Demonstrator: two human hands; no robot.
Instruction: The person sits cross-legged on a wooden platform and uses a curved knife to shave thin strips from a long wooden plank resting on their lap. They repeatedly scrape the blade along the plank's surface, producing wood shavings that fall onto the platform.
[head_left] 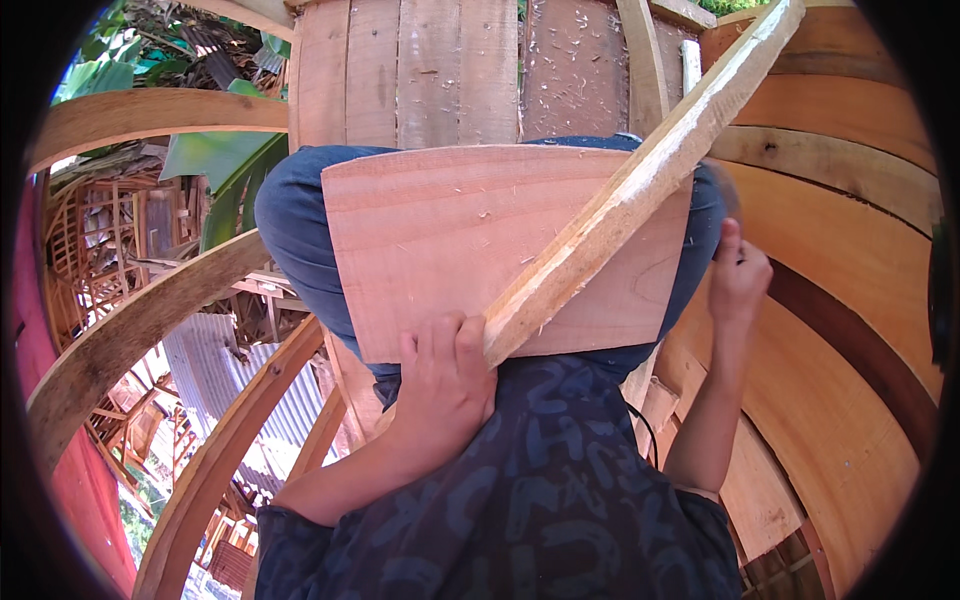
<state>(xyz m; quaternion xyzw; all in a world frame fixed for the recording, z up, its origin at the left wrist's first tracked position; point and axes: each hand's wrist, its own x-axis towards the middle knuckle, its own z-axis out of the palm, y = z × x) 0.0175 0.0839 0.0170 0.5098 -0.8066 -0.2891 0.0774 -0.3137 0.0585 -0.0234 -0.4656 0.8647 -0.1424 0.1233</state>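
Left hand [447, 370]: gripping the near end of the long, pale-brown, square-edged wooden stick [640, 185], by the look of it.
Board: flat pinkish-tan wooden board [430, 240] is resting across knees in blue denim [305, 235], carrying a few loose shavings [484, 215].
Stick: sloping over the board from the left hand, poking out well beyond its far right corner.
Done: near stretch is showing yellowish wood; I'm reading it as partway.
Left: rough white patches are covering the farther stretch.
Right hand [740, 280]: hanging off the board's right side, fingers curling; blur above, can't tell if it's holding anything.
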